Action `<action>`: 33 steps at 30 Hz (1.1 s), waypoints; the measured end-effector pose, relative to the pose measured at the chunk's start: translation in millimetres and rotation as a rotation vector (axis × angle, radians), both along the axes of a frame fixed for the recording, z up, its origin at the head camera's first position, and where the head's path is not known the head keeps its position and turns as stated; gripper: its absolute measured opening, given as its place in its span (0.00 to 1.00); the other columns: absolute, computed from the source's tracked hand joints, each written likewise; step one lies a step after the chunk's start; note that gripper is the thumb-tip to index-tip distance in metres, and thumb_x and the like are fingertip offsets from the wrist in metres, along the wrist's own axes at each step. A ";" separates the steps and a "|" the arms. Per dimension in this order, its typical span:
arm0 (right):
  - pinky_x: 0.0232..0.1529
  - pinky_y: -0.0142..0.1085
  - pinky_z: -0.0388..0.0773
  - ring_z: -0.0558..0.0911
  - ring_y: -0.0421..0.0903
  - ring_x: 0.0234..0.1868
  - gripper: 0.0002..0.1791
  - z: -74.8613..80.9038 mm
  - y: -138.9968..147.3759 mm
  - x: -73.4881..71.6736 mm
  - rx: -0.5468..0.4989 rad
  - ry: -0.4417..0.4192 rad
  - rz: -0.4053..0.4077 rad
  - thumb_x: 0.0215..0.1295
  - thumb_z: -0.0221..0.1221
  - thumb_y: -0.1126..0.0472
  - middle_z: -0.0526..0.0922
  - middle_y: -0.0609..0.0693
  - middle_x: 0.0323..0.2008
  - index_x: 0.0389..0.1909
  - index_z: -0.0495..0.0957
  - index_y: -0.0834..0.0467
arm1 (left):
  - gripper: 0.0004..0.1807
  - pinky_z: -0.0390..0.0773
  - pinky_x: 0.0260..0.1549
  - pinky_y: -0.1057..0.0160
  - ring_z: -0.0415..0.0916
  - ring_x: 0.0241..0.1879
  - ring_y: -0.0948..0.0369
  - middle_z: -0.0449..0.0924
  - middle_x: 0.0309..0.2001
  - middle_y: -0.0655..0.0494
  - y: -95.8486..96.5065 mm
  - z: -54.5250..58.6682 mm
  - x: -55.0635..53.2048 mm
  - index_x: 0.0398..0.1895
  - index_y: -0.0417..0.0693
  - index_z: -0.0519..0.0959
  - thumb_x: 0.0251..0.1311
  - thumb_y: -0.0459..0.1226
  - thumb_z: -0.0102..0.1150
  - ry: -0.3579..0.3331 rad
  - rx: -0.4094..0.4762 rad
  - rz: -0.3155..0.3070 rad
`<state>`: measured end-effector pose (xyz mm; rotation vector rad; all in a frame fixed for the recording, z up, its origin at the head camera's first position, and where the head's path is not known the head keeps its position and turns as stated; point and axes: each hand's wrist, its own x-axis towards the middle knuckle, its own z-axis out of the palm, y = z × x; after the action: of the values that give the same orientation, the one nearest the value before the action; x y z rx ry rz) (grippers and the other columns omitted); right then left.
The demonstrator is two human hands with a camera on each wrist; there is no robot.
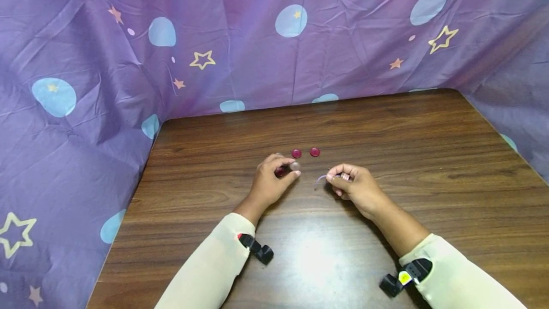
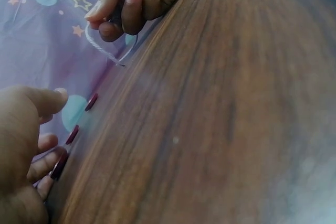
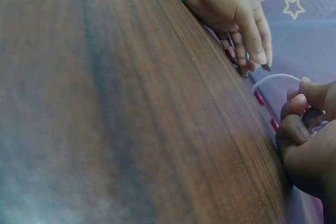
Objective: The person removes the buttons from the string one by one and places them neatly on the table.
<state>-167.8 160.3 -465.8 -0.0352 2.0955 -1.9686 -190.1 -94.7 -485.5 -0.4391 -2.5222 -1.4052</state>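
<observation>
My left hand [image 1: 269, 180] pinches a small brownish-grey disc like a button [image 1: 295, 166] between thumb and index fingertip; it is blurred in the head view and shows dark in the right wrist view. Under its curved fingers lies a dark red button [image 1: 280, 171]. Two more red buttons, one [image 1: 296, 153] left of the other [image 1: 315, 152], lie just beyond the hands. My right hand [image 1: 353, 187] pinches a pale lilac string [image 1: 321, 177], whose free end arcs toward the left hand. A dark thing [image 3: 314, 115] sits within its curled fingers, mostly hidden.
The hands work over a brown wood-grain table [image 1: 429, 156]. Behind it and at both sides hangs a purple curtain [image 1: 249, 23] with stars and blue spots. Black straps with small cameras [image 1: 257, 249] sit on both pale sleeves [image 1: 206, 266].
</observation>
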 end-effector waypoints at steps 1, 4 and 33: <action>0.24 0.27 0.73 0.76 0.36 0.24 0.05 0.2 0.0 0.0 0.000 0.000 0.002 0.75 0.66 0.66 0.78 0.41 0.23 0.37 0.83 0.55 | 0.17 0.86 0.58 0.56 0.86 0.53 0.51 0.88 0.52 0.45 0.6 -0.1 -0.4 0.52 0.42 0.90 0.61 0.36 0.80 0.000 -0.004 0.001; 0.24 0.27 0.73 0.76 0.36 0.24 0.05 0.4 -0.1 0.0 0.001 -0.001 0.005 0.75 0.65 0.66 0.78 0.41 0.23 0.37 0.83 0.55 | 0.17 0.87 0.57 0.56 0.86 0.52 0.51 0.87 0.51 0.46 2.9 -0.8 -1.2 0.52 0.43 0.91 0.61 0.36 0.80 -0.002 -0.026 0.009; 0.25 0.27 0.75 0.76 0.36 0.24 0.12 -0.2 0.7 -0.8 -0.137 -0.061 -0.019 0.77 0.62 0.69 0.78 0.41 0.24 0.34 0.83 0.50 | 0.19 0.75 0.57 0.48 0.83 0.52 0.53 0.83 0.53 0.51 13.0 -4.5 -2.1 0.55 0.49 0.92 0.61 0.40 0.80 0.015 -0.231 0.088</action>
<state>-168.6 161.0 -466.0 0.0186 1.9285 -2.0941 -192.2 -81.7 -490.0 -0.3713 -2.6670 -1.0812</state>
